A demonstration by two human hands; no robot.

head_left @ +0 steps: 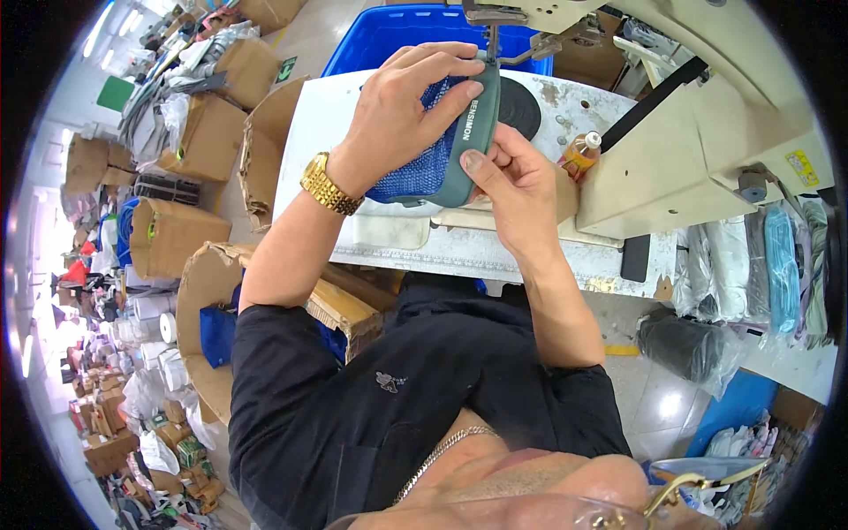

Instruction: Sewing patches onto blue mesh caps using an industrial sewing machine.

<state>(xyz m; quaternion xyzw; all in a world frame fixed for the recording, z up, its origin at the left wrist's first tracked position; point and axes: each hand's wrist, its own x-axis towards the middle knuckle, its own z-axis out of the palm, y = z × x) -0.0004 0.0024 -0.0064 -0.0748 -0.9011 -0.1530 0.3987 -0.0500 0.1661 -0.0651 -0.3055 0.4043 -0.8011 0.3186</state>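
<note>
Open table lay left of our sewing machine (pixel 707 150); its needle area was crowded.
We saw bare white tabletop (pixel 306 128) well left of the machine, past the left hand (pixel 397 102), and a clear strip along its near side. Below the machine's head, the blue-and-green pouch (pixel 433 155) and our right hand (pixel 523 181) blocked passage; a flat black disc (pixel 523 108) and a bottle (pixel 580 156) narrowed the gap before its pillar.

Blue plastic bin (pixel 367 37) stood past the far edge of the tabletop (pixel 311 115), cardboard boxes (pixel 172 243) crowded beyond its left edge, plastic-wrapped bundles (pixel 731 265) lay beyond its right
</note>
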